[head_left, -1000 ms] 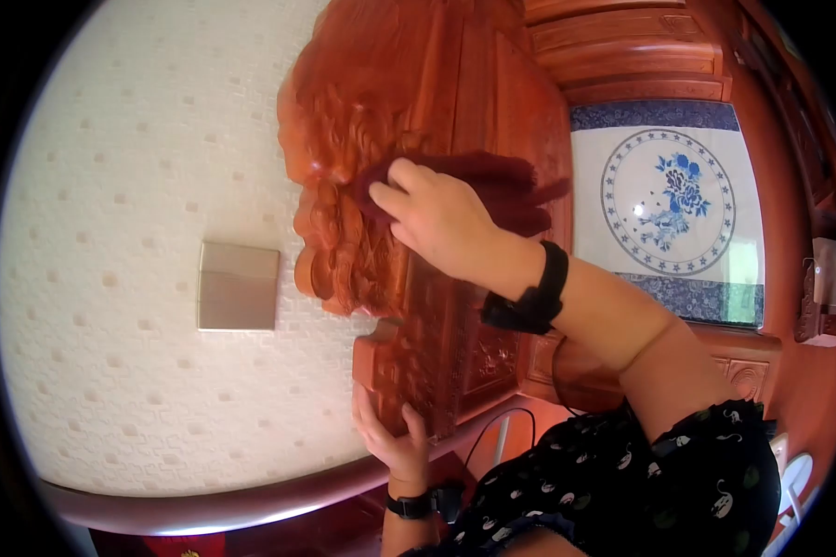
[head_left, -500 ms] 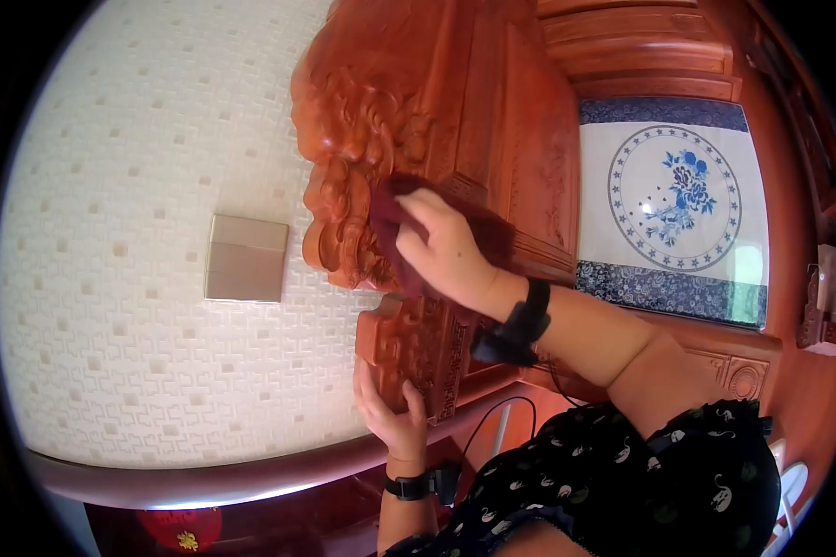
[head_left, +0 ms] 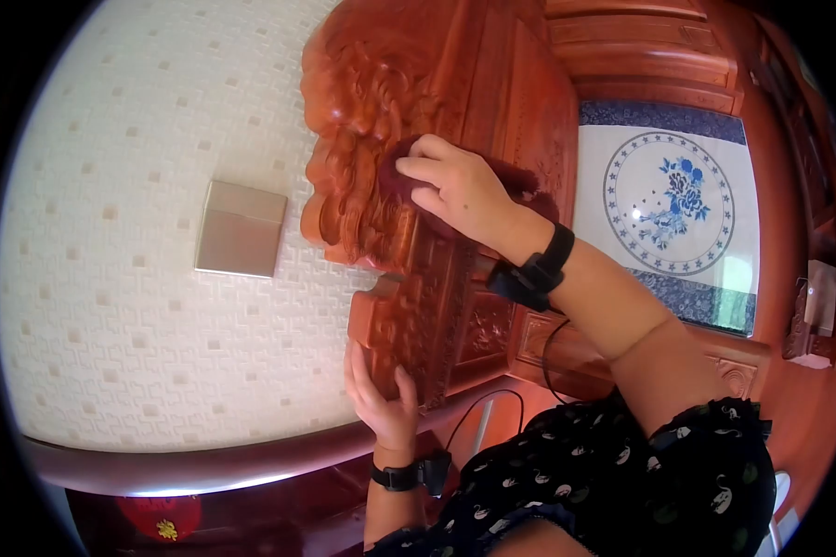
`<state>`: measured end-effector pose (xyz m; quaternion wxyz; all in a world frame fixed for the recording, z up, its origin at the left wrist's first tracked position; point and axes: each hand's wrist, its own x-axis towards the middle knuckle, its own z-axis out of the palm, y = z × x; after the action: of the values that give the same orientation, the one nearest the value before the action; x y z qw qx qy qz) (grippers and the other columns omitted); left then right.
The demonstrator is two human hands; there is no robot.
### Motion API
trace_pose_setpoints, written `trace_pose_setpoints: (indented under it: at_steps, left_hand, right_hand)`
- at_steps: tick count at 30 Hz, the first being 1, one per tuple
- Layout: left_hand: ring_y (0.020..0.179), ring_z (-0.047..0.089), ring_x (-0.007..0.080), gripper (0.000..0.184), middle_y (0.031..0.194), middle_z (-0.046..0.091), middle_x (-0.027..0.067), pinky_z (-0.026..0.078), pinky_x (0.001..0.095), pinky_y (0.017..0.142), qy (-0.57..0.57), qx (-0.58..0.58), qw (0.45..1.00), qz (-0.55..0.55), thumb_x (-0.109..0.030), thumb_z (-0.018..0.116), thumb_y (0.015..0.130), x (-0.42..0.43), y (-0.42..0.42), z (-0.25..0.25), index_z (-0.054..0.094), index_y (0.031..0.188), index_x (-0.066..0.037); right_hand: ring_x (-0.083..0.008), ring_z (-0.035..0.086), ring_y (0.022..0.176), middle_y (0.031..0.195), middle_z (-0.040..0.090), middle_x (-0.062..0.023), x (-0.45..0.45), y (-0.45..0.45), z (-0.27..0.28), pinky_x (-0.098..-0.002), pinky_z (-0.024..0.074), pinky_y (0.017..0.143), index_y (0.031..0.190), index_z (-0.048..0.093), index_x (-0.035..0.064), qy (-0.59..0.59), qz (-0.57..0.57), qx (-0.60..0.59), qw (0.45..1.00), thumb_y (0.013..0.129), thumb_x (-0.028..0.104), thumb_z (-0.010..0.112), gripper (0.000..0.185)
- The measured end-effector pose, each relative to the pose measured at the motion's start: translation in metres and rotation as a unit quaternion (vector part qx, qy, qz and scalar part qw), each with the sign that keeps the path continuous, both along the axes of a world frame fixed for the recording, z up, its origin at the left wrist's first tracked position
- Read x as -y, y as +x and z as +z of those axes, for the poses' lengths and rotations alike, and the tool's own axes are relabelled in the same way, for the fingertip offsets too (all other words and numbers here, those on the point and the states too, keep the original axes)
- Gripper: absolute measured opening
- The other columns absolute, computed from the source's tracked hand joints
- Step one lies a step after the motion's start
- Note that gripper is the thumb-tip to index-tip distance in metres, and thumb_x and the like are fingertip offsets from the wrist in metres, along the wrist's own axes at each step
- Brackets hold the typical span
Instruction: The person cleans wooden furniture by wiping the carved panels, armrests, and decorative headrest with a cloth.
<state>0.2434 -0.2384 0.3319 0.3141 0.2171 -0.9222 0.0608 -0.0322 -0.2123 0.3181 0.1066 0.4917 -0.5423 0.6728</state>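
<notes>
My right hand (head_left: 460, 190) is closed on a dark maroon cloth (head_left: 395, 176), pressing it against the carved wooden backrest (head_left: 344, 93) of a reddish-brown bench. Part of the cloth spreads out behind the hand and wrist. Lower in the view, my left hand (head_left: 381, 399) grips the stepped carved end (head_left: 372, 316) of the same backrest, fingers on its outer edge and thumb on the near side. Deep scroll-like relief covers the wood beside the cloth.
Textured cream wallpaper with a beige switch plate (head_left: 240, 229) fills the left side. A blue-and-white floral seat mat (head_left: 590, 195) lies on the bench at right. Black straps circle both wrists, and a thin black cable (head_left: 520, 401) loops near the torso.
My right hand and the cloth have moved up in the view along the carved backrest. My left hand keeps its grip on the carved end. The camera view has shifted slightly.
</notes>
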Motion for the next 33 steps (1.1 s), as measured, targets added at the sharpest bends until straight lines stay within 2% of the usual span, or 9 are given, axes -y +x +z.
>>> trace_pose_setpoints:
  at_steps: [4, 7, 11, 13, 15, 19, 21, 25, 33]
  left_hand:
    - [0.108, 0.047, 0.0396, 0.057, 0.122, 0.045, 0.0243, 0.039, 0.0421, 0.091, -0.005, -0.002, 1.000, 0.008, -0.006, 0.058, 0.075, 0.001, 0.002, -0.002, 0.036, 0.127, 0.003]
    - [0.109, 0.047, 0.0390, 0.057, 0.122, 0.046, 0.0239, 0.039, 0.0422, 0.091, -0.007, -0.002, 1.000, 0.002, -0.006, 0.059, 0.075, 0.002, 0.002, -0.001, 0.037, 0.127, 0.003]
    - [0.109, 0.047, 0.0388, 0.057, 0.121, 0.046, 0.0233, 0.039, 0.0421, 0.091, -0.006, -0.012, 1.000, 0.005, -0.006, 0.059, 0.074, 0.002, 0.001, -0.001, 0.037, 0.127, 0.002]
    - [0.109, 0.047, 0.0389, 0.057, 0.121, 0.046, 0.0229, 0.039, 0.0420, 0.092, -0.008, -0.005, 1.000, 0.007, -0.005, 0.059, 0.074, -0.002, -0.001, 0.002, 0.037, 0.127, 0.002]
    - [0.110, 0.046, 0.0389, 0.058, 0.123, 0.044, 0.0229, 0.038, 0.0421, 0.092, 0.001, -0.004, 1.000, 0.002, -0.003, 0.057, 0.075, -0.002, -0.001, 0.003, 0.035, 0.128, 0.001]
    - [0.109, 0.047, 0.0386, 0.057, 0.122, 0.046, 0.0226, 0.039, 0.0420, 0.091, -0.006, -0.017, 1.000, -0.007, -0.004, 0.058, 0.074, -0.001, 0.000, 0.002, 0.038, 0.127, 0.001]
    - [0.109, 0.047, 0.0386, 0.057, 0.122, 0.046, 0.0224, 0.039, 0.0419, 0.091, 0.000, -0.021, 1.000, -0.005, -0.004, 0.059, 0.074, -0.001, 0.000, 0.002, 0.038, 0.127, 0.001]
    - [0.109, 0.047, 0.0383, 0.057, 0.122, 0.046, 0.0222, 0.039, 0.0416, 0.092, 0.009, -0.023, 1.000, -0.001, -0.004, 0.059, 0.073, -0.001, 0.000, 0.002, 0.039, 0.126, 0.001]
    - [0.107, 0.048, 0.0376, 0.059, 0.122, 0.046, 0.0214, 0.040, 0.0412, 0.091, 0.009, -0.030, 1.000, 0.002, -0.002, 0.060, 0.070, -0.001, 0.001, 0.003, 0.041, 0.126, 0.000]
  right_hand:
    - [-0.0324, 0.056, 0.081, 0.090, 0.054, -0.0140, 0.007, 0.025, -0.004, -0.0359, 0.0455, 0.071, 0.099, 0.058, -0.0012, -0.088, 0.054, 0.100, 0.990, 0.072, 0.005, 0.056, 0.027]
    - [-0.0329, 0.056, 0.081, 0.090, 0.054, -0.0146, 0.002, -0.001, -0.004, -0.0365, 0.0453, 0.071, 0.099, 0.058, -0.0010, -0.039, 0.071, 0.012, 0.997, 0.072, 0.004, 0.055, 0.027]
    - [-0.0330, 0.056, 0.081, 0.091, 0.054, -0.0146, 0.002, 0.014, 0.001, -0.0366, 0.0455, 0.071, 0.100, 0.058, -0.0002, -0.039, -0.007, 0.043, 0.998, 0.074, 0.005, 0.055, 0.027]
    - [-0.0313, 0.056, 0.082, 0.093, 0.054, -0.0156, 0.005, 0.025, -0.003, -0.0330, 0.0452, 0.073, 0.100, 0.057, -0.0026, -0.076, 0.078, 0.116, 0.987, 0.075, 0.004, 0.052, 0.027]
    - [-0.0284, 0.055, 0.088, 0.093, 0.054, -0.0157, -0.001, 0.010, -0.009, -0.0304, 0.0427, 0.080, 0.102, 0.054, -0.0064, -0.009, 0.175, 0.077, 0.982, 0.073, 0.000, 0.050, 0.029]
    - [-0.0310, 0.055, 0.085, 0.094, 0.054, -0.0160, 0.006, 0.009, -0.014, -0.0328, 0.0437, 0.076, 0.101, 0.056, -0.0053, -0.015, 0.068, 0.093, 0.993, 0.074, 0.004, 0.050, 0.029]
    - [-0.0313, 0.055, 0.088, 0.096, 0.054, -0.0170, 0.011, 0.022, -0.020, -0.0331, 0.0429, 0.078, 0.102, 0.056, -0.0049, -0.066, 0.027, 0.185, 0.980, 0.075, 0.004, 0.049, 0.029]
    - [-0.0296, 0.053, 0.087, 0.093, 0.052, -0.0156, 0.002, 0.036, -0.021, -0.0312, 0.0416, 0.079, 0.101, 0.054, -0.0066, -0.076, 0.088, 0.193, 0.974, 0.076, 0.003, 0.049, 0.028]
    - [-0.0318, 0.052, 0.084, 0.092, 0.051, -0.0115, -0.001, 0.023, 0.004, -0.0375, 0.0447, 0.070, 0.099, 0.055, 0.0009, -0.030, -0.017, -0.024, 0.999, 0.072, 0.004, 0.057, 0.028]
